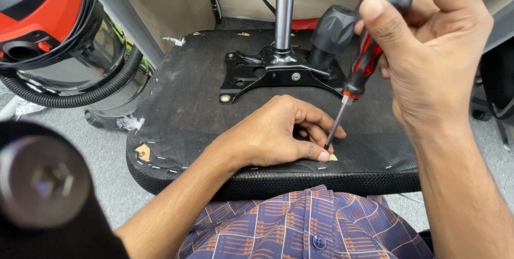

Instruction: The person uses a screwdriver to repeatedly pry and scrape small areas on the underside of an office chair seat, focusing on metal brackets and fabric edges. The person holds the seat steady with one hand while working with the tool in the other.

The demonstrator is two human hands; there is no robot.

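An upturned chair seat (187, 104) covered in black fabric lies in front of me, with a black metal mounting plate (257, 71) and a chrome column (284, 7) bolted to it. My right hand (428, 55) grips a red and black screwdriver (369, 50), held nearly upright, its tip down at the seat's near edge. My left hand (273, 133) rests on the fabric, fingers pinched around the screwdriver tip next to a small patch of bare wood (333, 157).
A red and steel canister vacuum (48, 29) with a black ribbed hose (91, 96) stands at the left. A blurred round dark object (43, 181) fills the lower left. A black lever knob (332, 29) sticks up beside the column. Staples line the seat's edge.
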